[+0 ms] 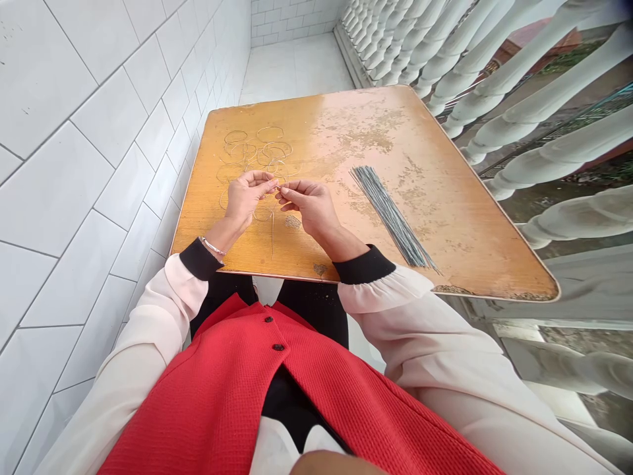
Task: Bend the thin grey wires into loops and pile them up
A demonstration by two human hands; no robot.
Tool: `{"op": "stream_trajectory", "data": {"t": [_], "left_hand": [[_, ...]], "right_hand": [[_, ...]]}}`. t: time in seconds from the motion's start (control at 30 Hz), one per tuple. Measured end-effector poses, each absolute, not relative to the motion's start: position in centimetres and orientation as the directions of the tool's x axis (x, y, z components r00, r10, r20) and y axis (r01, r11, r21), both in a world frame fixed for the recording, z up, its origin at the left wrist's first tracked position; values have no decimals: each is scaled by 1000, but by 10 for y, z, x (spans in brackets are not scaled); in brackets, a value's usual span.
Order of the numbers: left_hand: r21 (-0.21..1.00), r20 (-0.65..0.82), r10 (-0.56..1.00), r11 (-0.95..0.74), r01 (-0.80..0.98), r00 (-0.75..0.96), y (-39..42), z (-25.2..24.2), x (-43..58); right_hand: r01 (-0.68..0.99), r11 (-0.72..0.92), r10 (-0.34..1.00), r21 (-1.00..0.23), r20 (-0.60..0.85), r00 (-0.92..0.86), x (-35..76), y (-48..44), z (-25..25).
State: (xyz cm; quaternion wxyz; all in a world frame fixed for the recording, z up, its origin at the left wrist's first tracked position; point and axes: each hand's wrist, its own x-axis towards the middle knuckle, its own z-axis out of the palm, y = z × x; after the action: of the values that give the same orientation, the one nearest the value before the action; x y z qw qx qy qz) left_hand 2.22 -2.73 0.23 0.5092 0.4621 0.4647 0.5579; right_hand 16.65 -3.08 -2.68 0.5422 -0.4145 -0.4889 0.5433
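Note:
My left hand [248,193] and my right hand [310,206] meet over the left part of the wooden table [316,254]. Both pinch with thumb and forefinger, their tips almost touching, on a thin wire [272,234]. One stretch of this wire hangs down below my fingers; the rest is partly hidden by the hands. Just beyond them lie several thin wire rings [271,153], loosely overlapping on the tabletop. To the right of my right hand rests a bundle of straight grey wires [393,218], slanting toward the near edge.
A white tiled wall [119,112] runs close along the table's left side. White balusters [487,99] line the right side. The tabletop has worn, peeling patches [368,135], and its near edge is chipped at the right. Pale floor [299,66] shows beyond the table.

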Motion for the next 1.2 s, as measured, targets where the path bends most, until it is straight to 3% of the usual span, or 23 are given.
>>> {"op": "stream_trajectory", "data": {"t": [0.2, 0.33, 0.5, 0.6, 0.7, 0.83, 0.97, 1.1, 1.2], "left_hand": [[996, 74, 997, -74, -41, 10, -23, -5, 18], [945, 202, 962, -241, 221, 185, -8, -10, -7], [536, 418, 731, -678, 503, 540, 13, -1, -33], [303, 372, 633, -774, 555, 679, 17, 6, -33], [218, 318, 616, -787, 577, 721, 20, 7, -30], [323, 360, 606, -794, 515, 709, 25, -1, -31], [557, 435, 684, -715, 421, 585, 22, -9, -29], [853, 355, 864, -455, 255, 356, 5, -9, -18], [972, 203, 948, -225, 65, 246, -10, -4, -8]], "right_hand": [[-160, 77, 994, -984, 87, -60, 166, -31, -26], [-135, 66, 996, -989, 73, -48, 166, -31, -22], [-110, 18, 997, -994, 25, -68, 163, -33, -17], [-101, 22, 996, -995, 30, -79, 162, -34, -16], [-99, 22, 995, -995, 31, -91, 162, -34, -16], [-107, 24, 995, -994, 34, -99, 162, -34, -15], [-126, 33, 995, -992, 45, -92, 162, -33, -17], [-127, 41, 994, -991, 53, -91, 162, -33, -18], [-125, 51, 993, -991, 63, -98, 162, -33, -18]]}}
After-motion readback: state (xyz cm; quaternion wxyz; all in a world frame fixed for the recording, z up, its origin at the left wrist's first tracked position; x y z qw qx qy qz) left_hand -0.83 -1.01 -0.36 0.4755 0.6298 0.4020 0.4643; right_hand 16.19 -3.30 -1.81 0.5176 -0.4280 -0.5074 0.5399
